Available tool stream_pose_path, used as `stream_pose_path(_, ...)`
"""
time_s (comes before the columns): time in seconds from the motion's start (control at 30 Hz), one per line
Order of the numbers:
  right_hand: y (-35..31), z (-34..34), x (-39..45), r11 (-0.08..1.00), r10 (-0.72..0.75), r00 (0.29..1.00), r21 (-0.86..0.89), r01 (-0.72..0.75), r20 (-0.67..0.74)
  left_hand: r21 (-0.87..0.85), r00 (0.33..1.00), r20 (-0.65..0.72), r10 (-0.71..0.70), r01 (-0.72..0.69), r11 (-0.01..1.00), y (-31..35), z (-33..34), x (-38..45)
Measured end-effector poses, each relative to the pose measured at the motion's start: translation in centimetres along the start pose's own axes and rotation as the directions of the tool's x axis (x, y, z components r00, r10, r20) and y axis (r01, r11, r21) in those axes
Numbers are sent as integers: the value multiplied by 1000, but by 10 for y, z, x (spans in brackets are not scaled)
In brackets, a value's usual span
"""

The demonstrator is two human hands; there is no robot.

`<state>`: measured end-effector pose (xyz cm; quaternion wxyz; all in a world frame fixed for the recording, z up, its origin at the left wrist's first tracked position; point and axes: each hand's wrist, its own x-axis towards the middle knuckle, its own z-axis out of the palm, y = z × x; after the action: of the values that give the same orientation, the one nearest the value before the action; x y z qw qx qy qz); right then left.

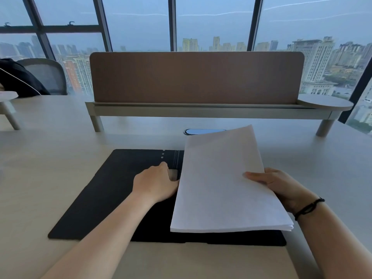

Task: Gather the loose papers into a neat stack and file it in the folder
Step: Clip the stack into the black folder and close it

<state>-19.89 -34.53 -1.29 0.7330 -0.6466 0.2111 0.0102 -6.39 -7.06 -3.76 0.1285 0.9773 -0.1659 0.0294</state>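
A black folder (104, 190) lies open and flat on the pale desk in front of me. A squared stack of white papers (219, 184) hovers tilted over the folder's right half, its near corner lowest. My right hand (281, 188) grips the stack's right edge, thumb on top. My left hand (157, 184) rests on the folder near its spine, fingers tucked at the stack's left edge; what the fingertips touch is hidden by the paper.
A brown divider panel (196, 77) on a grey rail stands across the back of the desk (50, 158). An oval cable port (193, 131) sits just beyond the papers. A mesh chair (50, 75) with a dark bag is at far left.
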Motion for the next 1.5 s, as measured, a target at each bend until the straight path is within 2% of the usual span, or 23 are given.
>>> stream_pose_path(0.27,-1,1,3,999,18,999,31,-19,32,158,994,-19,111,-106,982,9,4,1)
stream_pose_path(0.5,-1,6,1,1000,4,999,-13,-3,39,180,977,129,172,-193,964,8,-1,6)
stream_pose_path(0.57,0,7,2,1000,7,999,-26,-6,47,130,966,179,184,-208,969,3,-1,10)
stream_pose_path(0.73,1,7,6,999,28,998,-29,-26,49,-251,958,226,179,-120,961,-8,-5,13)
stream_pose_path(0.83,3,7,9,998,36,998,-43,-35,42,-351,943,276,185,-80,933,-11,-11,10)
stream_pose_path(1.1,7,15,17,961,24,999,-276,-12,41,-344,941,273,199,-98,934,-13,-10,10)
stream_pose_path(1.33,8,16,22,945,-29,999,-324,39,35,-295,957,252,147,-69,953,-6,-5,12)
stream_pose_path(1.5,12,15,27,935,-85,994,-352,55,-72,-264,963,231,138,-74,962,-5,-1,12)
